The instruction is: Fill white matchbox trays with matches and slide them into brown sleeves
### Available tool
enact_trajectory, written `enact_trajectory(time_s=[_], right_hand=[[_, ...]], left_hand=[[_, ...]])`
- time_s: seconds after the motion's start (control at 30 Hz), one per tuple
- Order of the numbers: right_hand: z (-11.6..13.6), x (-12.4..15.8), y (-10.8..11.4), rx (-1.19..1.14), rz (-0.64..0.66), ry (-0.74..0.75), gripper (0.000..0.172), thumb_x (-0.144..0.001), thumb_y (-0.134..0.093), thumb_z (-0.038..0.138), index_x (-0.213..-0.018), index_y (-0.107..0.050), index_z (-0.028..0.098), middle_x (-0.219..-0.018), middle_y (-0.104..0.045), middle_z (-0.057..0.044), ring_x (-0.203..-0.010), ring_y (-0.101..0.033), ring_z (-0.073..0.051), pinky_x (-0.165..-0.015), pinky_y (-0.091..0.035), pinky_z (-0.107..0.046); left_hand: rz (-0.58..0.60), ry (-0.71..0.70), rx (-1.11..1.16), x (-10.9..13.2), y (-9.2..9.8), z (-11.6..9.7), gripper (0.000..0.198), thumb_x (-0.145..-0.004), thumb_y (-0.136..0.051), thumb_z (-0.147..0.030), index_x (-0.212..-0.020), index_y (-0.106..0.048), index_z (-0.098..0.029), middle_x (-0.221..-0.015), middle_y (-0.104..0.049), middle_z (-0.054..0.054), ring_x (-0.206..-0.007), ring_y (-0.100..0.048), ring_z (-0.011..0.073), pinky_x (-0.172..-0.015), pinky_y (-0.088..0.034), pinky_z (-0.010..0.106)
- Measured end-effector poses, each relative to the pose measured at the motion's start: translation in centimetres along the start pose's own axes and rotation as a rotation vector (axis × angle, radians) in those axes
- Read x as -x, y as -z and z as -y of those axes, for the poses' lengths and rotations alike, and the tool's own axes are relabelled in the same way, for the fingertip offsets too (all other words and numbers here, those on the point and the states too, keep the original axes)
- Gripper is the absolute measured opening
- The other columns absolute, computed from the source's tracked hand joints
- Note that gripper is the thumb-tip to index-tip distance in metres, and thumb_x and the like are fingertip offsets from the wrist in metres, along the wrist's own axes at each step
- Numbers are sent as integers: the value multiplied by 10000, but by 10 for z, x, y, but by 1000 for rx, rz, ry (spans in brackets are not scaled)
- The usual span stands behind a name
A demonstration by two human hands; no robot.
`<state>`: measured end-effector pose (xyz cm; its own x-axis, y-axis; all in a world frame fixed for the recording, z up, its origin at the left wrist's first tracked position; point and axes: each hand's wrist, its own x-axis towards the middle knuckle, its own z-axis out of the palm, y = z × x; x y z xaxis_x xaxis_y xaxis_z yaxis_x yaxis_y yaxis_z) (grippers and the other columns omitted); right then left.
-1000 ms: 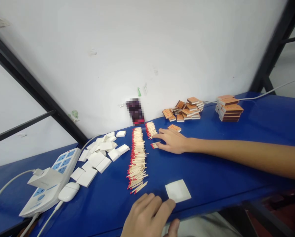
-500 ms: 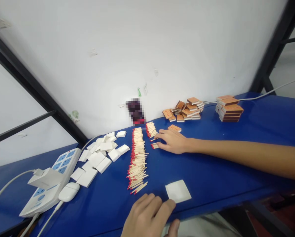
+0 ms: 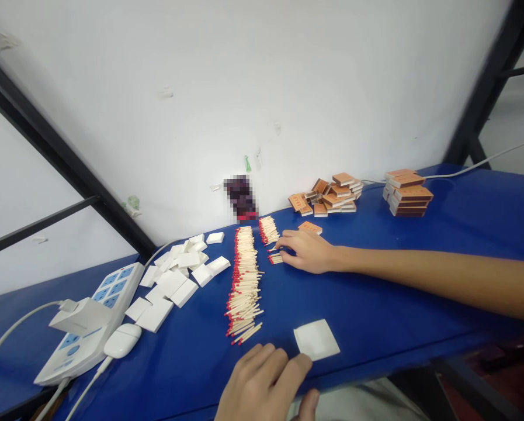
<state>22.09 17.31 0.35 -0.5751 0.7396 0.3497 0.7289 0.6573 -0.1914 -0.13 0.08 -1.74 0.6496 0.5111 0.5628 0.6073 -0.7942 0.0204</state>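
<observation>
My right hand (image 3: pixel 308 251) reaches over the blue table from the right, thumb and index finger apart. Its index fingertip touches or nearly touches a lone matchstick (image 3: pixel 272 249). Beside the thumb lies a small group of matches (image 3: pixel 276 258), partly covered by the hand. Just beyond is a short row of red-headed matches (image 3: pixel 269 230), and left of it a long row of matches (image 3: pixel 245 275) runs toward me. At the near table edge my left hand (image 3: pixel 262 383) rests with fingers loosely bent, holding nothing visible. Its index fingertip meets a white square (image 3: pixel 318 340).
White tray-like pieces (image 3: pixel 174 283) lie scattered left of the matches. A power strip (image 3: pixel 108 304) with a plugged charger and a white earphone case (image 3: pixel 122 341) is further left. Orange matchboxes (image 3: pixel 332 197) are heaped by the wall, with a stack of matchboxes (image 3: pixel 406 194) to their right.
The fingers of my right hand have shifted very slightly to the right beside the lone match. My left hand and everything else look the same.
</observation>
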Motion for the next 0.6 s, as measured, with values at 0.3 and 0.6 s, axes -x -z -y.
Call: enact_trajectory(time_s=[0.3, 0.6], right_hand=[[-2, 0, -3, -57, -16, 20, 178, -929, -525, 251, -933, -677, 158, -926, -649, -58, -772, -574, -170, -695, -351, -290], [-3, 0, -3, -2, 20, -9, 280, -948, -513, 297, -1100, -705, 160, -985, -659, -91, -814, -598, -200, -698, -356, -305]], left_hand=[[-13, 1, -13, -1, 1, -1, 241, -1024, -388, -297, -1100, -608, -234, -779, -681, 21, -685, -695, 212, -686, -604, 355], [-11, 1, -13, 1, 0, 0, 234, -1019, -400, -300, -1093, -613, -238, -788, -688, 22, -697, -702, 211, -697, -608, 351]])
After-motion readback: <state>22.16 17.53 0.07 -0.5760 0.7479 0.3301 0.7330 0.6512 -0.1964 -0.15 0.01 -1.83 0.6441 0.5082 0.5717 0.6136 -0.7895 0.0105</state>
